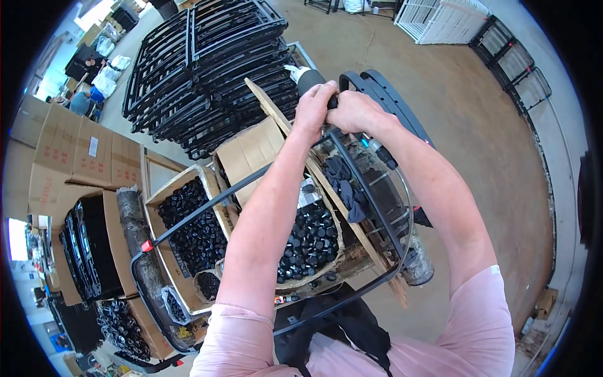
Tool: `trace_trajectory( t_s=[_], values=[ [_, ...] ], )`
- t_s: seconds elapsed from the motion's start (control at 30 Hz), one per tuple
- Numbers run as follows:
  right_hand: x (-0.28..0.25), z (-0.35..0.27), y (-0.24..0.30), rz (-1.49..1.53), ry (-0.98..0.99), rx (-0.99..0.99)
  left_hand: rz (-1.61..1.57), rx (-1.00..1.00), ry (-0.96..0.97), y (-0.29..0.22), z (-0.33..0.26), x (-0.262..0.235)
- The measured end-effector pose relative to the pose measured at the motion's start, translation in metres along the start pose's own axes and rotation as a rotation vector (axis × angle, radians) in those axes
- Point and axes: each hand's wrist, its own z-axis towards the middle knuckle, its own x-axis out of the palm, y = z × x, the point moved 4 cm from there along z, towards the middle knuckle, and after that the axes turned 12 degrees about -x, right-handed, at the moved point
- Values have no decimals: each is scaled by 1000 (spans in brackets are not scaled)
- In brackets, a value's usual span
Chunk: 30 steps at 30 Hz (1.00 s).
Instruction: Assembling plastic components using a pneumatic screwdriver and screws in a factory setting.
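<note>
My left hand (316, 108) is closed with its fingers wrapped round a dark piece at the upper corner of a black tubular frame (207, 206). A dark grey cylinder (310, 80) with a white end sticks out just beyond the knuckles. Pressed close beside it, my right hand (355, 113) is closed too; its palm hides what it grips. The frame slants across the boxes below my arms and carries a red piece (147, 246). Near my right wrist lies a power screwdriver (380, 152) with a cable. Curved black parts (392, 100) stand just right of my hands.
Beneath my arms, cartons hold small black plastic parts (191, 217) and round black caps (309, 242). A wooden slat (352, 220) and dark cloth (344, 182) lie beside them. Stacked black frames (201, 69) rise ahead; white frames (443, 22) lean far right. People work far left.
</note>
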Motion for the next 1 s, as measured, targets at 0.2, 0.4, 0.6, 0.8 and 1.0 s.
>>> trace_trajectory(
  t_s=[0.2,0.4,0.6,0.8,1.0],
  values=[
    [-1,0,9,3,59,-9,15,33,-30,1,0,-5],
    [8,4,3,5,75,16,13,24,-13,3,-2,-1],
    [23,18,-15,5,78,67,60,2,-33,4,-11,2],
    [45,38,-29,231,110,63,168,-44,-74,3,-17,-7],
    [39,42,-19,258,69,-32,305,72,-335,2,-36,-20]
  ],
)
